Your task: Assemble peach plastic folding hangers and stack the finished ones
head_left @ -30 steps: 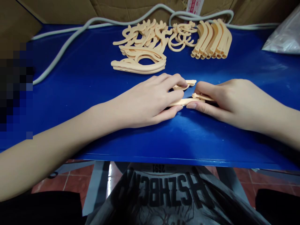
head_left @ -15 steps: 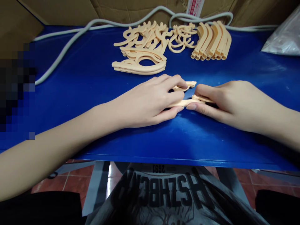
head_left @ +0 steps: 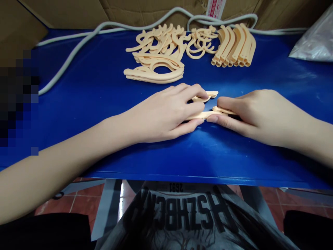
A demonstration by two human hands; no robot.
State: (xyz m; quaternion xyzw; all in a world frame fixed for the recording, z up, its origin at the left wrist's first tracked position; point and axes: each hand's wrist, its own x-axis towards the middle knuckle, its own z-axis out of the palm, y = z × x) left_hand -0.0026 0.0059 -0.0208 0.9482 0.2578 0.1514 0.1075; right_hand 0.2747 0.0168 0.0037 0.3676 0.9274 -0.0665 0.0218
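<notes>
On the blue table, my left hand [head_left: 169, 111] is closed over a beige plastic folding hanger [head_left: 208, 114], thumb on the near side and fingers over the top. A curved beige part [head_left: 212, 93] sticks out beyond its fingertips; whether it belongs to the same piece is hidden. At the hanger's right end, my right hand [head_left: 257, 114] pinches with thumb and forefinger. A slim beige piece [head_left: 225, 110] lies against that end and runs under the right fingers. Both palms hide most of what they grip.
Behind my hands lie stacked beige hangers [head_left: 154, 74], a heap of curved parts [head_left: 161, 38], hooks [head_left: 197, 48] and a row of hanger arms [head_left: 234, 47]. A white cable [head_left: 91, 34] runs along cardboard [head_left: 156, 14] at the back. A plastic bag [head_left: 314, 41] lies right.
The hands and the beige pieces keep practically the same place and grip. Only the whole view has shifted very slightly.
</notes>
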